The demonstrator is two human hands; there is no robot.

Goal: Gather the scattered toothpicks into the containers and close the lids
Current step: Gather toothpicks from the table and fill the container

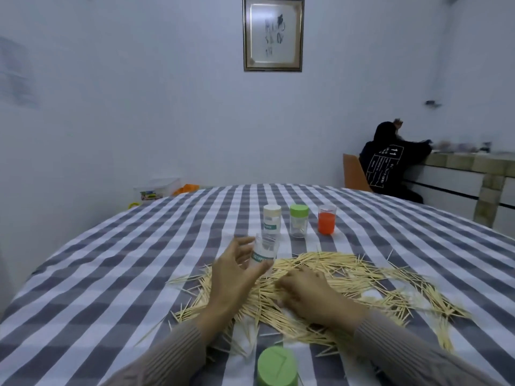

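Observation:
A wide heap of pale toothpicks [348, 277] lies scattered on the checked tablecloth [111, 274]. My left hand [234, 277] holds a clear, lidless toothpick container [264, 254] tilted above the heap's far left edge, thumb and fingers around it. Fingers curled, my right hand [306, 291] rests palm down on the toothpicks in the middle of the heap; what it grips is hidden. A green lid [276, 366] sits near the front edge. Farther back stand a white-lidded container [271, 220], a green-lidded container [299, 221] and an orange container [326, 220].
The table is large and round-edged, with bare cloth to the left and far side. A person in a dark top sits at a counter [459, 162] at the back right. A plastic box [156, 188] with small items lies beyond the table's far left edge.

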